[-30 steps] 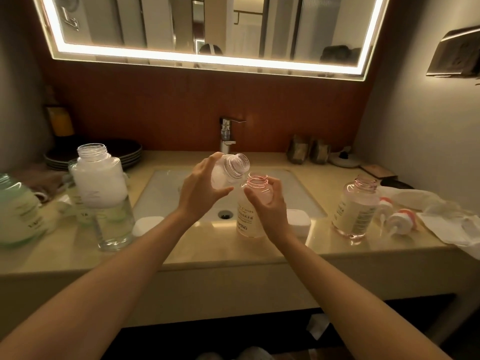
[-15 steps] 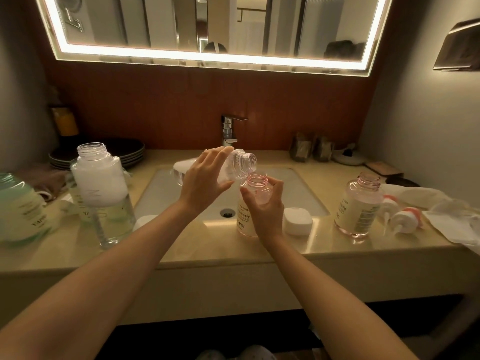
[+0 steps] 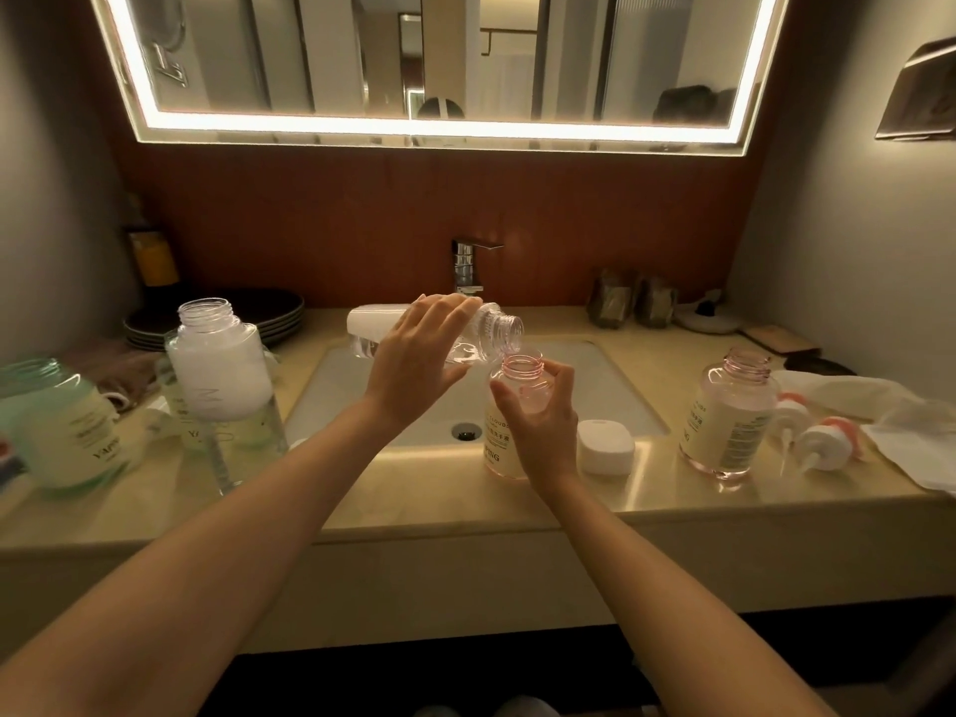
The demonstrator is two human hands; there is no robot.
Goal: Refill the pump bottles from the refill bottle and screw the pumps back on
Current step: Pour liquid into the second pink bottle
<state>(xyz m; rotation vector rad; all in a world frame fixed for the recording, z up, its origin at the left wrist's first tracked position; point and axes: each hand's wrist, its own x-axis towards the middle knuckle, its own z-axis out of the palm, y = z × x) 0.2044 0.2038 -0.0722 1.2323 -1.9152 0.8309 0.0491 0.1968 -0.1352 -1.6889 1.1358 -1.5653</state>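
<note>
Head camera looks down over two bare forearms reaching in from the bottom of the frame across the pale bench [image 3: 439, 504]. At the bench's front edge of the basin, right of centre, the right hand [image 3: 543, 432] holds a pink pump bottle [image 3: 523, 365] upright, its fingers [image 3: 561, 377] and thumb curled round the shoulder just under the open threaded neck; the pump is off. Just beside it to the right lies a small white rounded block [image 3: 605, 447].

Slightly further up the frame, the left hand [image 3: 414, 364] grips the clear refill bottle [image 3: 494, 331] from above, fingers [image 3: 450, 307] wrapped over its body. That bottle is tipped almost level, base toward the left, open mouth just above the pink neck. Clear liquid pools along its lower side; whether any is pouring I cannot tell.

At the right of the frame a second pink bottle [image 3: 729, 416] stands open, with two pumps [image 3: 822, 442] lying beside it. At the left stand a tall clear bottle [image 3: 222, 375] and, near the edge, a green one [image 3: 67, 426], both uncapped.

Behind the hands lies the white sink [image 3: 362, 395], then a chrome tap [image 3: 468, 266], a stack of dark plates [image 3: 269, 313] at upper left, and a lit mirror [image 3: 439, 54] along the top.
</note>
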